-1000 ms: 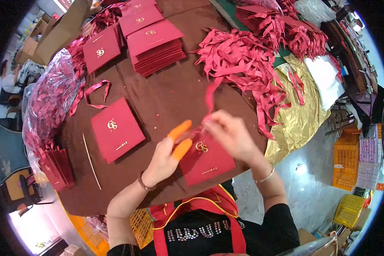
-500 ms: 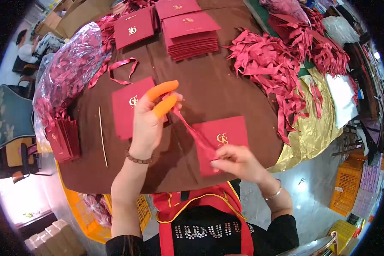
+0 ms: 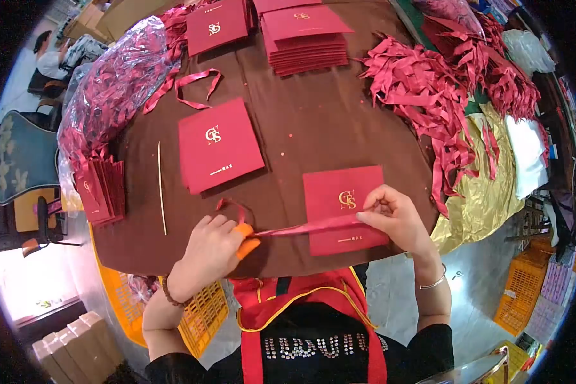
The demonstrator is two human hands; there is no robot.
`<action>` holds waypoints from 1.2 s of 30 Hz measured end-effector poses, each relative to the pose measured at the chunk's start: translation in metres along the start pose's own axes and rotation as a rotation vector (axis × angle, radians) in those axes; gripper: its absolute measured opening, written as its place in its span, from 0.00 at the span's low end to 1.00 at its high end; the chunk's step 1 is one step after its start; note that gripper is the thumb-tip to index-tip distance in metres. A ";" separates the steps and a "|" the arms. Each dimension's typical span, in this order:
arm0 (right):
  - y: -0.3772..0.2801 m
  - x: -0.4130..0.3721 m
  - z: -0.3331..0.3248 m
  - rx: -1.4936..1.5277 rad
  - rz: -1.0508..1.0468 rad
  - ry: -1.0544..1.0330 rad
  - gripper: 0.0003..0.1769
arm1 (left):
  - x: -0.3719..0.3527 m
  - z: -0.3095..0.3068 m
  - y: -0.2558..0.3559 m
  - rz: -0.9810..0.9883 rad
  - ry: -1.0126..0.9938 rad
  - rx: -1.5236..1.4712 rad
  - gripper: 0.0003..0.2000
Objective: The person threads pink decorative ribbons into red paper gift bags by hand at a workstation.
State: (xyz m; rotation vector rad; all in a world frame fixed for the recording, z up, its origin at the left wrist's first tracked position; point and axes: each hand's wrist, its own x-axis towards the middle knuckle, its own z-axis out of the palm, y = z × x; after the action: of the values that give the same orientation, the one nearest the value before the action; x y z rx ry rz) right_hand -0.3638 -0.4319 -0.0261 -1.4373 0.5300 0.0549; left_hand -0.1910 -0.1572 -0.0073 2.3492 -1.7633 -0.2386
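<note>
Since the earlier frame, the left hand (image 3: 212, 253) has dropped from over the left-lying folder to the front edge of the table (image 3: 301, 141), and the red ribbon (image 3: 301, 228), slanted then, now runs nearly level between both hands. The left hand is closed on it, two digits in orange covers (image 3: 248, 247), a loose tail curling beyond. The right hand (image 3: 393, 217) pinches it between thumb and finger above the near folder (image 3: 329, 201), which lies flat, gold emblem up. Too hard a pull could slip the ribbon from that light pinch or crease it where it narrows; a low wrist might nudge the folder. Farther off, a second folder (image 3: 227, 153) lies beside a thin stick (image 3: 161, 189). Beyond, the ribbon pile (image 3: 416, 89) could tangle if one strand were tugged.
</note>
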 end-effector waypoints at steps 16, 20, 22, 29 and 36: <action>-0.005 0.014 0.039 0.549 0.027 -0.197 0.17 | 0.076 0.029 0.056 0.038 0.279 -0.580 0.16; 0.006 0.015 0.028 0.516 0.002 -0.164 0.14 | 0.076 0.028 0.058 0.006 0.223 -0.647 0.14; 0.003 0.015 0.021 0.574 0.020 -0.138 0.13 | 0.074 0.036 0.054 0.015 0.282 -0.750 0.17; 0.016 0.026 -0.018 -1.076 -0.529 0.426 0.26 | 0.077 0.055 0.056 -0.224 0.222 -0.881 0.09; 0.021 0.023 -0.020 -1.049 -0.334 0.260 0.30 | 0.072 0.070 0.053 -0.198 0.062 -0.929 0.10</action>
State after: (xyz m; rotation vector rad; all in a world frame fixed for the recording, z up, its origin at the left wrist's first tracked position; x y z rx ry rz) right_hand -0.3567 -0.4543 -0.0553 -2.5692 0.4764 -0.1459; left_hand -0.2374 -0.2452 -0.0627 1.7817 -1.0249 -0.7994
